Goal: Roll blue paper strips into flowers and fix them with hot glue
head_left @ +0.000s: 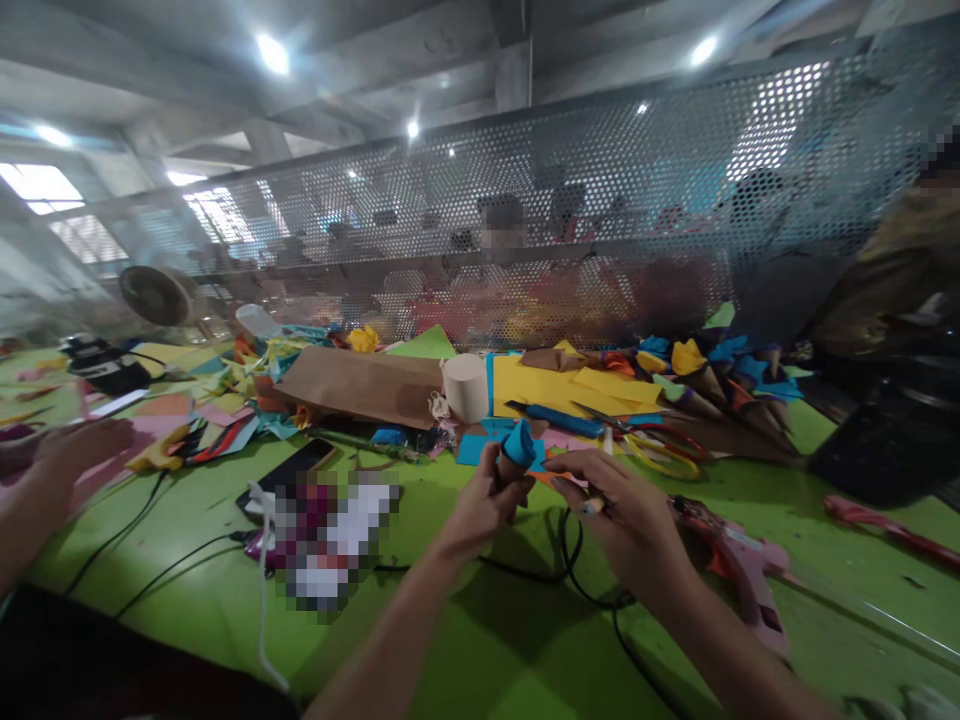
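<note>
My left hand (480, 510) is closed around a small brown paper cone (513, 466) with a blue paper flower (517, 440) at its top, held upright above the green table. Close by on the right, my right hand (611, 495) has its fingers bent and pinched. A small pale stub (592, 506) shows at its fingers; what they hold is too small to make out. Behind the hands lie blue paper squares (474, 447). A pink glue gun (739, 565) rests to the right of my right hand, and scissors (660, 447) with red and yellow handles lie beyond it.
Yellow paper sheets (540, 385), brown paper (360, 385) and a cream roll (466, 388) line the back. Finished-looking paper cones (705, 385) pile up at right. A black phone (289, 475) and cables (577, 560) lie on the table (510, 650). Another person's hand (86, 445) is at left.
</note>
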Action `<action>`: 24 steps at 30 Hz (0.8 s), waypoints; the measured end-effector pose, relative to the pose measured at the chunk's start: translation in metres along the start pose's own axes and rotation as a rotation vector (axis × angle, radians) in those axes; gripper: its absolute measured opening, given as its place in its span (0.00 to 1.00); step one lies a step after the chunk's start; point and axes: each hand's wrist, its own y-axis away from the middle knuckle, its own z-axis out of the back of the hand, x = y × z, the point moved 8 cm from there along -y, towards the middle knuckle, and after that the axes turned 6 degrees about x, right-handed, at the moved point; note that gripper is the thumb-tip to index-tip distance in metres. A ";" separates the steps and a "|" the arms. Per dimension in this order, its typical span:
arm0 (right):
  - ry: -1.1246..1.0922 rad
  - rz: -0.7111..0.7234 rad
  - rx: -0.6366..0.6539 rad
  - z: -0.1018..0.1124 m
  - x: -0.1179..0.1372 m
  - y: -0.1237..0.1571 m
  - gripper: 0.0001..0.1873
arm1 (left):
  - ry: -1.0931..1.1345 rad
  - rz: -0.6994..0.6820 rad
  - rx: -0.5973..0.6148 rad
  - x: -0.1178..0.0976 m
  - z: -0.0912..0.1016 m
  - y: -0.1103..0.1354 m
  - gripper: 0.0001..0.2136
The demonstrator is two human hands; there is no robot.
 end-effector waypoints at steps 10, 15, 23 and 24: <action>0.027 0.038 -0.047 0.001 0.003 0.001 0.10 | 0.047 -0.131 0.050 -0.009 -0.009 -0.001 0.23; 0.050 0.012 -0.047 0.001 0.000 0.000 0.10 | 0.037 -0.132 0.058 -0.011 -0.009 0.001 0.23; 0.026 -0.015 -0.016 0.000 -0.003 0.002 0.10 | -0.056 -0.070 0.006 -0.004 -0.003 0.001 0.26; 0.024 -0.021 -0.007 -0.001 -0.004 0.002 0.10 | -0.074 -0.068 0.006 -0.004 -0.003 0.001 0.27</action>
